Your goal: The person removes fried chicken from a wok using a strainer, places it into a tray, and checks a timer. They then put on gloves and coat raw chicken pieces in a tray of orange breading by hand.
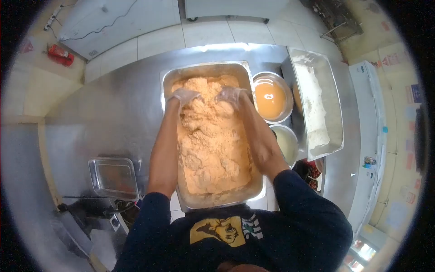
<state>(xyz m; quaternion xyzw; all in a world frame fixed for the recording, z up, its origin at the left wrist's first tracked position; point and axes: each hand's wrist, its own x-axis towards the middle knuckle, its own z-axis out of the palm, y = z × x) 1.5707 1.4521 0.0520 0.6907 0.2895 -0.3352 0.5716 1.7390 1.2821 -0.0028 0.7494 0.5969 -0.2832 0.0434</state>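
Note:
A deep steel pan (182, 205) in front of me is filled with lumpy, orange-tinted flour (210, 136). My left hand (185, 96), in a clear plastic glove, is in the flour near the pan's far left side. Across from it, my right hand (229, 96), gloved the same way, reaches into the flour near the far right side. Flour-coated lumps (199, 85) lie between and around both hands. The fingers of each hand are mostly buried, so their grip is hidden.
Right of the pan stand a round bowl of orange liquid (270, 97) and a bowl of pale liquid (286, 144). Beyond them is a long steel tray with white flour (313, 106). A shallow tray (114, 177) sits at the left on the steel table (108, 113).

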